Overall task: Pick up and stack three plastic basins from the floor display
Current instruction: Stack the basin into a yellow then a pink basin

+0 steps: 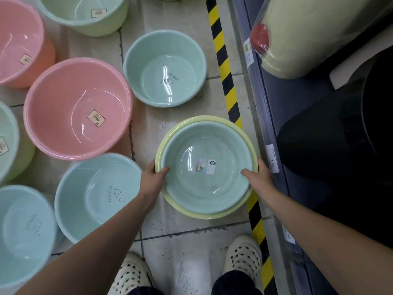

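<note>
Clerk: Item one, nested pair: teal basin (191, 188) seated inside yellow basin (204, 215), sitting a little off-centre. Location: right edge of the floor (187, 241), overlapping the striped tape (225, 77) beside the shelf (274, 133). Cannot tell whether it rests on the floor or hangs just above it.

Checker: Hands?

Clerk: Left hand (154, 177) grips the left rim, thumb hooked inside the teal basin, fingers outside and mostly hidden. Right hand (258, 177) mirrors it on the right rim. Both are clamped on the pair.

Checker: Count against the order?

Clerk: Two of three, by my reckoning. Candidates on the floor:
- small teal basin (164, 69), just beyond the pair.
- pink basin (77, 108), toward the left.
- blue basin (97, 194), near the left hand, apart from the pair.

Checker: Handling note?

Clerk: Judgement only.
- Keep both thumbs pressing the two rims together so the inner basin cannot slide on smooth plastic.
- Carry the pair level.
- The pink basin looks wider than the pair, so the pair would likely drop into it.
- The small teal basin looks narrower and deeper, so it would more likely sit on top.
- Centre rim over rim, lower straight down, and release only once seated.
- Mind the shelf close on the right.
</note>
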Action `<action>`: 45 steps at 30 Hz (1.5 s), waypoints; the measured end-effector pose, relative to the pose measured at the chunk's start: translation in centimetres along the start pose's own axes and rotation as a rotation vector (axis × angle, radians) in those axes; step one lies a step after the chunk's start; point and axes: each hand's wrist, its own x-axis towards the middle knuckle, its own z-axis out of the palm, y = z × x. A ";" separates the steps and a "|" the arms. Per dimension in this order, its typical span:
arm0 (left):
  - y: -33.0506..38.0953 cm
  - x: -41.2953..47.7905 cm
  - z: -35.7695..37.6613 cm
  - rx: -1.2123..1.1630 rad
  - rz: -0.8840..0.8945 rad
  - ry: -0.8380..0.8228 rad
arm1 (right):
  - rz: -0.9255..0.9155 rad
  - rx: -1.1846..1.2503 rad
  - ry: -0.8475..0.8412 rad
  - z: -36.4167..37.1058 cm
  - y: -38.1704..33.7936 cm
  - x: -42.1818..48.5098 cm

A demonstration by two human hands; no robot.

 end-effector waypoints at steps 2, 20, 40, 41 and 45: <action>-0.2 0.4 0.0 -0.038 -0.005 -0.017 | -0.008 0.007 -0.004 0.0 0.1 0.4; 2.9 -3.1 -4.9 -0.068 -0.075 -0.033 | -0.117 0.037 -0.124 -0.6 -5.9 -4.8; 2.6 -13.2 -27.9 -0.230 -0.085 0.325 | -0.303 -0.202 -0.463 15.3 -18.6 -18.4; 1.9 -13.1 -28.8 -0.230 -0.095 0.339 | -0.304 -0.208 -0.469 16.6 -18.4 -18.7; -1.1 -12.3 -31.3 -0.221 -0.136 0.385 | -0.296 -0.237 -0.496 21.2 -16.9 -19.0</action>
